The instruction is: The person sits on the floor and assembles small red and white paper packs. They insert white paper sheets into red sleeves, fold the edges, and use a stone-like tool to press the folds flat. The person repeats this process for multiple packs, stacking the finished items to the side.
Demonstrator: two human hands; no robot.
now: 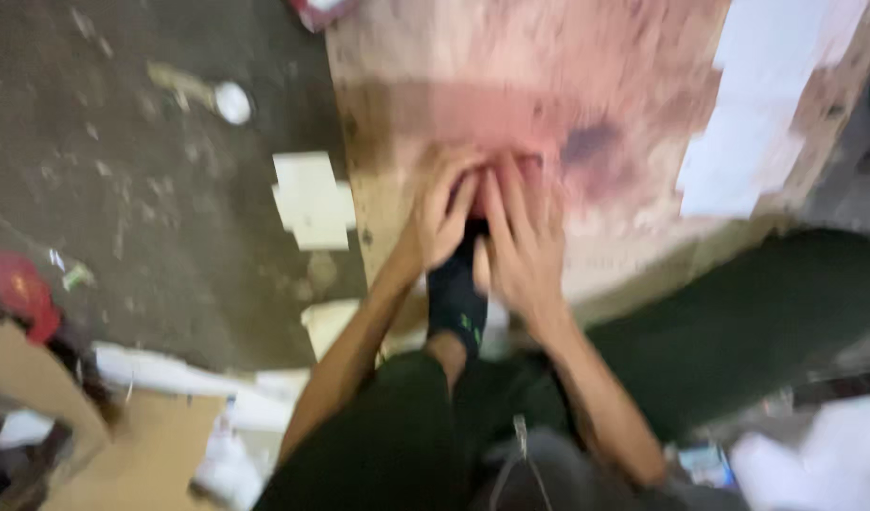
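A pink board [510, 85] lies flat on the dark floor [151, 218], and both hands press on it near its front edge, right over the person's own foot in a black sock [456, 298]. The picture is blurred, so whether anything small sits under the fingers cannot be told. The board looks stiff, broad and fairly heavy, not something that bends; its rough stained face should give good grip, and its edges look like the best places to take hold.

The left hand [442, 213] lies palm down, fingers close together and pointing away from the body. The right hand [522, 241] lies just beside it, nearly touching, fingers long, flat and slightly fanned. Both forearms reach down and forward past the knees in dark trousers [738, 322].

White paper [756, 123] lies across the board's right side. On the floor to the left are a white cross-shaped scrap [312, 199], cardboard [141, 445] and a red thing [18, 289].
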